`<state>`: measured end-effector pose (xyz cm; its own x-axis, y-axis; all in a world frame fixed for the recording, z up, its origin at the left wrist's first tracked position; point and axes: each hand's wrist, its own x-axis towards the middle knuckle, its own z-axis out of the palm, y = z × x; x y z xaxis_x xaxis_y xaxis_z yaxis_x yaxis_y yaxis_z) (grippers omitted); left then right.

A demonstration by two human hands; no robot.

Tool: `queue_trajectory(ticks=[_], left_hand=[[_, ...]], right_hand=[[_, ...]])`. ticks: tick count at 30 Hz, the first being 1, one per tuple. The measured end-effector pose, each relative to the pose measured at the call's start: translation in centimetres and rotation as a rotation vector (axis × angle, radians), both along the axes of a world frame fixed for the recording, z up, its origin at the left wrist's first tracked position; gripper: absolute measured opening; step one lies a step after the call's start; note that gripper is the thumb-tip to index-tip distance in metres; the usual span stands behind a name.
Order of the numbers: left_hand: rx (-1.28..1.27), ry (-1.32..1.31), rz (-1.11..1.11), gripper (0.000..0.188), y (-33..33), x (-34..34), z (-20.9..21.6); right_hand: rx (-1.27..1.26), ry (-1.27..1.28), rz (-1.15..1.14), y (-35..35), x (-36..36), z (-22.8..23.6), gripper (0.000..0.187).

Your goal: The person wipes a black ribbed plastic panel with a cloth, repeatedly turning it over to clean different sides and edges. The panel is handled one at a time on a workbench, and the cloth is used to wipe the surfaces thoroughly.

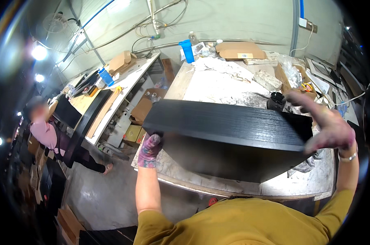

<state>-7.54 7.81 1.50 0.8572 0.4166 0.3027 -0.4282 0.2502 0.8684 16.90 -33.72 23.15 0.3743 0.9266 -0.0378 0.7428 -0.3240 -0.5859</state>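
Note:
A long black box-shaped piece with a grained upper face and a smooth, blurred front face is held tilted above the worktable. Around its left end, my left hand, in a stained pink and grey glove, is closed on the edge. My right hand, gloved alike, is at the right end with fingers spread and the thumb close to the corner; whether it touches is unclear. Just behind that end stands a small black pot. The underside of the piece is hidden.
White stained worktable bears crumpled cloths, a blue bottle, a flat cardboard box and an open carton. To the left, a co-worker stands beside another table with a long black board.

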Motion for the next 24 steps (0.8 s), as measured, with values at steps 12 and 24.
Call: queue_trajectory(ticks=[12, 24], left_hand=[[0.061, -0.120, 0.242, 0.058, 1.7, 1.6, -0.4], [0.224, -0.110, 0.107, 0.078, -11.6, 6.2, 4.1]], right_hand=[[0.895, 0.714, -0.610, -5.5, -3.8, -20.0, 0.106], [1.032, 0.617, -0.572, -10.3, -2.5, -16.1, 0.121]])
